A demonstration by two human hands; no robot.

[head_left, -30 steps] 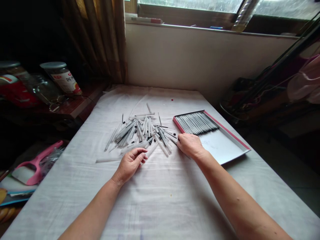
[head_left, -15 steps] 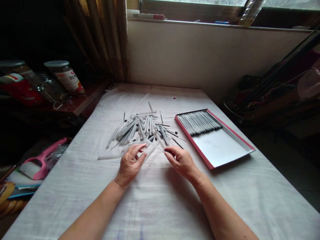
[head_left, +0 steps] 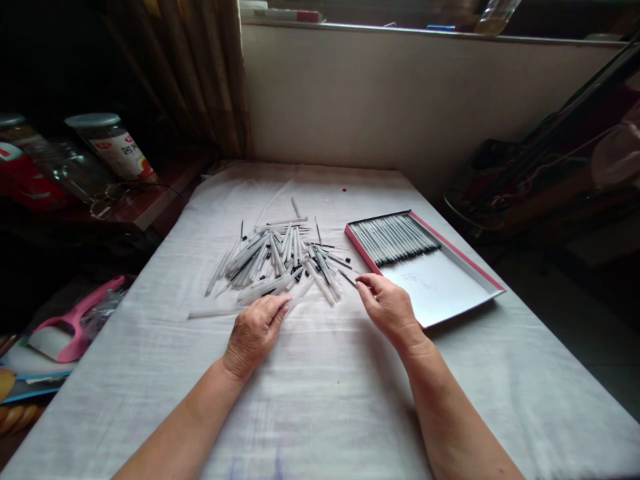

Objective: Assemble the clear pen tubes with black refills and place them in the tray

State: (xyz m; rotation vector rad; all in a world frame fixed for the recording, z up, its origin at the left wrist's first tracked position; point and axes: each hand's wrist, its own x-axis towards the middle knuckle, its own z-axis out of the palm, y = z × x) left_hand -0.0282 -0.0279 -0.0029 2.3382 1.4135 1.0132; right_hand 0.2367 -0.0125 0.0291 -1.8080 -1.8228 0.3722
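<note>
A loose pile of clear pen barrels and thin black refills [head_left: 280, 257] lies on the white cloth [head_left: 310, 400] in the middle of the table. My left hand [head_left: 255, 333] rests at the pile's near edge, fingers closed over a clear pen barrel [head_left: 300, 291]. My right hand [head_left: 389, 308] is to the right of the pile, thumb and forefinger pinched on a thin black refill [head_left: 347, 277]. Just beyond it stands a red-edged white tray [head_left: 450, 283] with a neat row of assembled pens [head_left: 395, 240] at its far end.
Glass jars [head_left: 113, 143] stand on a dark wooden shelf at the left. A pink-handled tool [head_left: 75, 320] lies lower left, off the table. A curtain [head_left: 200, 73] and a wall close the far side. Dark clutter and cables [head_left: 525, 180] sit right of the table's edge.
Half a second ago both hands held a clear barrel between them. My left hand has since lowered onto the pile's edge, and my right hand has moved right toward the tray to pinch a refill.
</note>
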